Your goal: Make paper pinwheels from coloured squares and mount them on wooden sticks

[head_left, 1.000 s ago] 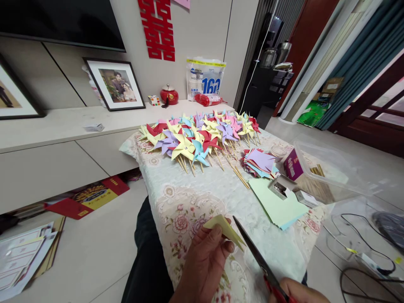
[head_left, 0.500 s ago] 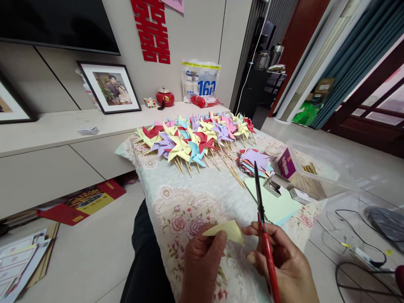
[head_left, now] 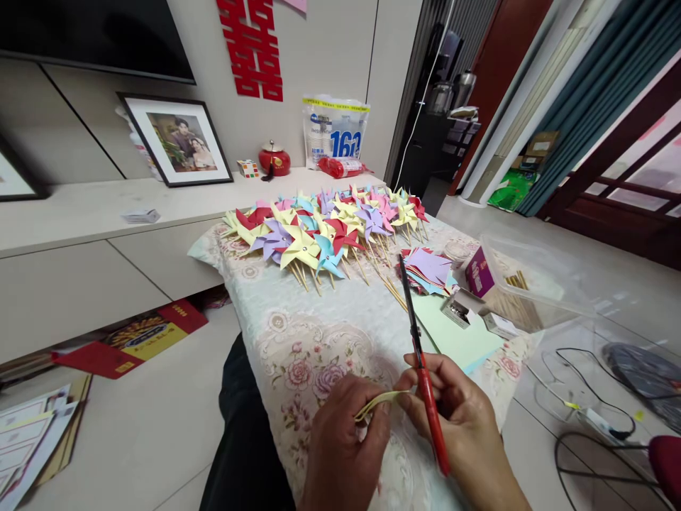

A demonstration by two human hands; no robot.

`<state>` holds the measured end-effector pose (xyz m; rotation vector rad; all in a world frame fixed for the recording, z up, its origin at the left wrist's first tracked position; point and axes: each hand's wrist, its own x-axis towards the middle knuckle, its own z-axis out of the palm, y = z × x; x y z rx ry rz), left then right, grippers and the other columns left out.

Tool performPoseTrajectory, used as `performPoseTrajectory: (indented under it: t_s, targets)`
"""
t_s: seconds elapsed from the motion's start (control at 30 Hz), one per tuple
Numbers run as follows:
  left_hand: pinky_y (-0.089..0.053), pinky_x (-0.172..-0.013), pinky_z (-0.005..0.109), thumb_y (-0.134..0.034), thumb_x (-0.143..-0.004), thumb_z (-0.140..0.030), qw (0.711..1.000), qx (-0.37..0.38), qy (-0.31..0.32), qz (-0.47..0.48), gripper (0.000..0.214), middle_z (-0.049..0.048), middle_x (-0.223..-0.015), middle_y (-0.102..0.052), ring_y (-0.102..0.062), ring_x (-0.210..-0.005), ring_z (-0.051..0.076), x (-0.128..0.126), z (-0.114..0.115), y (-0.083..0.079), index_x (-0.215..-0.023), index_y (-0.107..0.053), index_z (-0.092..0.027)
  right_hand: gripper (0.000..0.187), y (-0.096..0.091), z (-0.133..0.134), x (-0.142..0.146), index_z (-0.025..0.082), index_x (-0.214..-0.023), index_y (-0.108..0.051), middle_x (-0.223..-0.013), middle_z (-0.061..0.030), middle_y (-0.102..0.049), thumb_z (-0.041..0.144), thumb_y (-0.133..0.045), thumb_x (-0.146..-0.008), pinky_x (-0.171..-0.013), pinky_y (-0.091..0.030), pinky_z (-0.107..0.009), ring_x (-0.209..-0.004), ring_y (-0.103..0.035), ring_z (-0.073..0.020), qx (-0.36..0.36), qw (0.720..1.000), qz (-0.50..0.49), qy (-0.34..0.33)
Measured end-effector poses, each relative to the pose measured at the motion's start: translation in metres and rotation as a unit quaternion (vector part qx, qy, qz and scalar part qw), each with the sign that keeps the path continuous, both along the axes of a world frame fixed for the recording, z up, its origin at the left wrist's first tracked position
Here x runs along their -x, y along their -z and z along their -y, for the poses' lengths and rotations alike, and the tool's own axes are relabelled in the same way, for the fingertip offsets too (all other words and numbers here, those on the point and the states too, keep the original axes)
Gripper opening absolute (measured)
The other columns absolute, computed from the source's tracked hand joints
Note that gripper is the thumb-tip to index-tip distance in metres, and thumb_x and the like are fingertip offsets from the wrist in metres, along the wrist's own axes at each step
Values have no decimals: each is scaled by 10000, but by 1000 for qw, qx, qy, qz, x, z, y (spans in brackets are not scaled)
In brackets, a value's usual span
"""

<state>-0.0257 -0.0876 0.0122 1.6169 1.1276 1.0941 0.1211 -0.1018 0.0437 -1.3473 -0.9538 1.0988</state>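
Between thumb and fingers, my left hand (head_left: 348, 433) pinches a folded piece of yellow paper (head_left: 380, 402), its layers seen edge-on. My right hand (head_left: 455, 415) holds red-handled scissors (head_left: 428, 397) with the dark blades closed together and pointing away from me. Thumb and forefinger of that same hand also touch the right end of the yellow paper. Beyond my hands, many paper pinwheels (head_left: 301, 247) on wooden sticks cover the far part of the table. A stack of coloured paper pieces (head_left: 428, 268) lies beyond the scissors, partly behind the blades.
The table has a floral cloth (head_left: 298, 333). At its right are pale green sheets (head_left: 457, 341), a small open box of metal pins (head_left: 458, 312), a white box (head_left: 500, 325) and a clear plastic bin (head_left: 553, 305). Cables (head_left: 564, 454) lie on the floor at right.
My right hand has moved left to the yellow paper and now touches its end. The scissors have swung left with it. The paper has turned from face-on to edge-on.
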Motion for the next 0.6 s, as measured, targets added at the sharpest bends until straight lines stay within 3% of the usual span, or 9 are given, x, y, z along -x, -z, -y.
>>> performPoseTrajectory:
  t_s: [0.1,0.17,0.27,0.33,0.43,0.53,0.6]
  targets:
    - [-507,-753,314,-599,-858,-189,994,78,6,73,154,51,-916,-705,-655,-826,199,4,-1,5,-960,-708,-226,351,-3,-4,-5,193,-965,-673,-734,9,-667,338,-863,-709,-554,-483,-181,-601,-580,-105,8,1000,-11,-14]
    - [-513,-670,303,-599,-858,-226,968,198,6,151,200,46,-861,-698,-639,-705,170,7,-2,7,-1044,-669,-205,325,-4,-7,-11,195,-969,-657,-743,9,-664,334,-841,-741,-534,-457,-171,-592,-559,-94,9,999,-22,-42]
    - [-471,-494,265,-597,-880,-368,877,391,46,277,334,33,-706,-668,-588,-536,149,8,-3,6,-1141,-592,-160,330,-7,-12,-20,198,-962,-635,-750,12,-670,274,-854,-727,-513,-421,-155,-583,-547,-81,6,993,-39,-111]
    - [-439,-431,246,-610,-872,-477,813,461,99,341,477,55,-713,-684,-598,-509,157,5,-2,3,-1215,-548,-150,348,-10,-15,-23,197,-934,-622,-732,24,-665,223,-872,-694,-483,-392,-145,-545,-526,-66,8,986,-44,-160]
    - [-398,-414,213,-700,-822,-489,763,484,141,405,516,51,-734,-687,-592,-488,131,-2,1,-2,-1207,-579,-167,316,-16,-18,-21,201,-900,-607,-718,38,-652,206,-857,-707,-471,-408,-156,-515,-550,-71,21,974,-58,-219]
    - [-390,-464,182,-794,-772,-309,747,479,129,442,389,-3,-684,-635,-532,-486,71,-5,0,-7,-1118,-676,-176,245,-21,-21,-17,203,-900,-631,-718,35,-656,229,-823,-751,-540,-477,-188,-574,-617,-104,29,968,-43,-246]
    - [-438,-539,187,-816,-733,-238,746,464,104,467,369,-12,-684,-625,-546,-545,74,-3,-2,-9,-1085,-720,-187,253,-21,-22,-18,202,-938,-658,-779,5,-693,252,-823,-752,-569,-488,-195,-622,-624,-115,15,976,-11,-219]
